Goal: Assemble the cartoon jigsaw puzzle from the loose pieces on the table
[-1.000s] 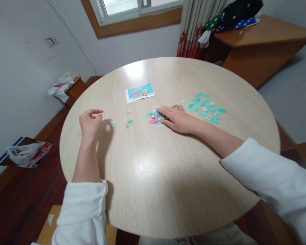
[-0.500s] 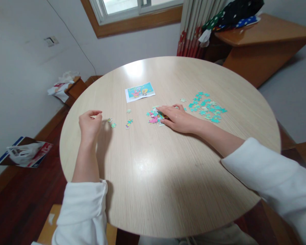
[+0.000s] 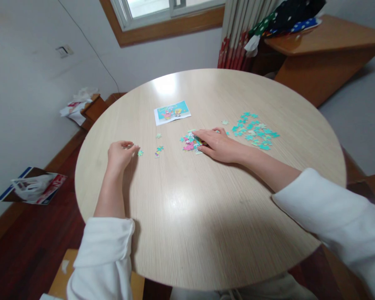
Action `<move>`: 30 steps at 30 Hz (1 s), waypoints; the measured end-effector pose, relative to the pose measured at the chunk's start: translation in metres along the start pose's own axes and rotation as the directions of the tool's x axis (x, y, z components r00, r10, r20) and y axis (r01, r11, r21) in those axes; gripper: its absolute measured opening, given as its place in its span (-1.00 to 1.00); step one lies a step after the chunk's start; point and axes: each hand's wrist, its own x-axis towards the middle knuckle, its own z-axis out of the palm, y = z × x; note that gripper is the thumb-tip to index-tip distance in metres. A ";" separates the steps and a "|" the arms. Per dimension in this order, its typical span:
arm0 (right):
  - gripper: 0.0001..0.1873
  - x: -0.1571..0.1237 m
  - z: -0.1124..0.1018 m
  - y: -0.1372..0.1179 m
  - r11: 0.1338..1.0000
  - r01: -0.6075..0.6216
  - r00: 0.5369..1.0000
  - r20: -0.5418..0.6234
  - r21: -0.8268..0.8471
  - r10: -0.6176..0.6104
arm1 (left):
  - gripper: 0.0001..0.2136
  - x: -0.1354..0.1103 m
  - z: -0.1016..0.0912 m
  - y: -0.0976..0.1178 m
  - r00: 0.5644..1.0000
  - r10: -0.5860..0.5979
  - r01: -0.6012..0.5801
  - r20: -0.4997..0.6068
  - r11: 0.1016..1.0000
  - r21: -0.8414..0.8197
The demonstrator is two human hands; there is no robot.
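At the left of the round table, my left hand (image 3: pixel 120 155) is closed in a pinch at a small puzzle piece, mostly hidden by the fingers. Just beside the fingertips lies a green puzzle piece (image 3: pixel 140 153). A small group of joined-looking pieces (image 3: pixel 158 151) and a pale piece (image 3: pixel 158 136) are farther right. My right hand (image 3: pixel 218 146) rests with fingers stretched over a cluster of colourful puzzle pieces (image 3: pixel 189 143) with a pink figure, covering its right part. Behind them lies a picture card (image 3: pixel 172 112) showing cartoon figures on turquoise.
Many loose turquoise pieces (image 3: pixel 254 131) spread on the right of the table (image 3: pixel 187 233), with a lone pale piece (image 3: pixel 225 122) nearby. A brown desk (image 3: pixel 325 37) with dotted cloth stands at the back right. A plastic bag (image 3: pixel 33 187) sits on the floor at left.
My left hand has moved right and slightly forward, its fingers now at the small piece that lay in view beside it. My right hand stays on the cluster.
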 end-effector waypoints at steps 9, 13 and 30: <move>-0.52 0.000 0.001 0.003 1.000 0.006 1.000 0.001 0.003 -0.006 | -0.77 0.007 0.006 -0.006 1.000 0.011 -0.011 0.002 0.998 0.055; -0.51 0.000 0.001 0.003 1.000 0.004 1.000 0.007 -0.003 -0.004 | -0.83 0.007 0.006 -0.006 1.000 0.026 -0.026 -0.009 0.998 0.056; -0.52 0.000 0.004 0.006 0.999 0.029 1.000 0.000 -0.028 -0.029 | -0.80 0.006 0.007 -0.002 1.000 0.004 -0.005 0.004 0.998 0.065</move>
